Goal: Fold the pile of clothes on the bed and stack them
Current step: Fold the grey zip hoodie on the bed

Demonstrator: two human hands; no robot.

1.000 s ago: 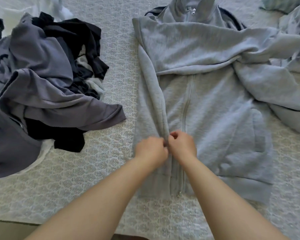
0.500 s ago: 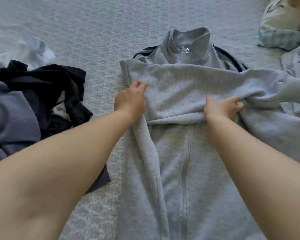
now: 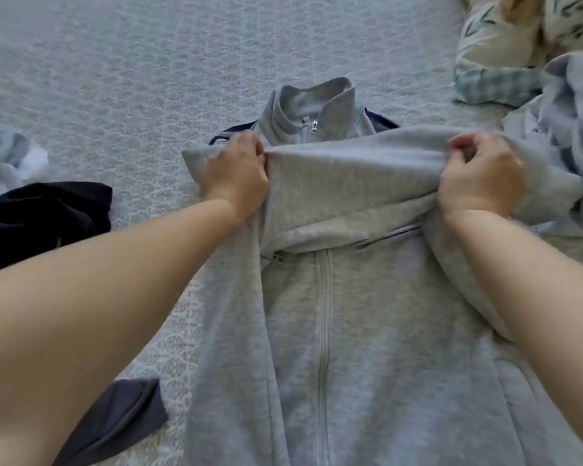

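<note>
The bed [image 3: 148, 62], under a pale patterned cover, carries everything. A grey zip jacket [image 3: 323, 331] lies face up along its middle, collar away from the person, with one sleeve [image 3: 350, 169] drawn across the chest. Unfolded dark clothes [image 3: 41, 220] sit well apart at the left, a pale heap [image 3: 566, 136] at the right. The left hand [image 3: 236, 176] grips the sleeve's cuff end near the shoulder, fingers curled into the cloth; the right hand [image 3: 482, 176] pinches the sleeve's upper edge, raising it a little. The risk, as I judge it: thick fleece bunches under the fold if the two hands pull unevenly, leaving a lumpy, lopsided bundle that would topple a stack. The right-hand heap, just beside the jacket, could also get caught in the fold.
</note>
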